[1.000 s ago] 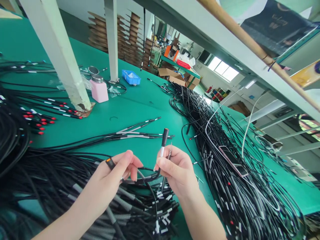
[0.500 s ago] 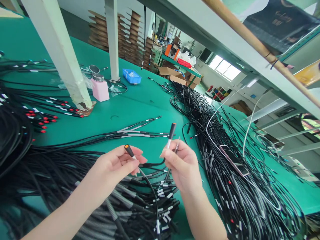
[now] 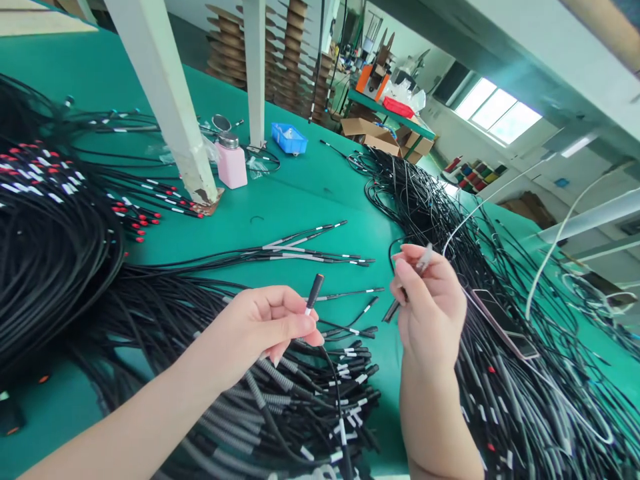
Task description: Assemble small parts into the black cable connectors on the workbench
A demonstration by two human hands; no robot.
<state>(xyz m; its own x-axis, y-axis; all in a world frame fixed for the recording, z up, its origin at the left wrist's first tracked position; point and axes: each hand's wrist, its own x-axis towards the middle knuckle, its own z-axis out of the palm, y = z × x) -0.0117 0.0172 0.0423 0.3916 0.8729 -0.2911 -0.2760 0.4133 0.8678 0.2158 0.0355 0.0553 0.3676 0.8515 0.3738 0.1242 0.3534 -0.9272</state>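
Note:
My left hand (image 3: 273, 323) pinches a black cable near its end. Out of the pinch stands the cable's black connector (image 3: 315, 293), tilted up and right, with an orange tip and a white band below. The cable hangs down from the fingers over a bundle of cable ends. To the right, my right hand (image 3: 425, 293) is closed around a slim grey tool (image 3: 425, 257), whose dark lower end (image 3: 391, 311) pokes out below the fingers. Blur hides what kind of tool it is. A gap of green tabletop separates the two hands.
Black cables with grey spring sleeves (image 3: 280, 400) cover the near table (image 3: 300, 193). A large cable heap (image 3: 415, 193) runs along the right, with a phone (image 3: 505, 323) on it. A pink bottle (image 3: 232, 163), blue tray (image 3: 289, 139) and white post (image 3: 165, 100) stand farther back.
The second orange-tipped cable end has left my right hand. That hand has moved right, away from the left. The connector in my left hand now leans right instead of left. The view has shifted.

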